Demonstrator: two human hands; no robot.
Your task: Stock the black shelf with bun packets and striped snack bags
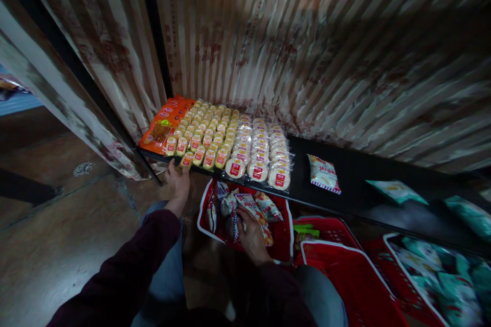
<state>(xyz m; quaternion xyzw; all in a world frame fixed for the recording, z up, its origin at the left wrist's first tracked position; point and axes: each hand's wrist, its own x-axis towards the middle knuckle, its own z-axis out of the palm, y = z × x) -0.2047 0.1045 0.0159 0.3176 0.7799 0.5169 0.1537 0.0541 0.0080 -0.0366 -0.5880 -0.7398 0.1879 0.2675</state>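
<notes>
My left hand (177, 184) is at the front edge of the low black shelf (353, 163). Its thumb and fingers are apart, the thumb by a small yellow wrapped cake (186, 159) at the front left corner of several rows of the same kind. Down in a red basket (284, 237) with a white rim, my right hand (251, 235) has its fingers bent against a white, red and blue snack packet (247, 204). Part of that grip is hidden. Another snack packet (268, 208) lies beside it.
Round white wrapped cakes (258, 170) stand in rows right of the yellow ones, and an orange bag (161, 125) lies left. Farther right on the shelf are a single packet (324, 173) and green packets (397, 191). More red baskets (341, 271) stand below. A pleated curtain (245, 36) hangs behind.
</notes>
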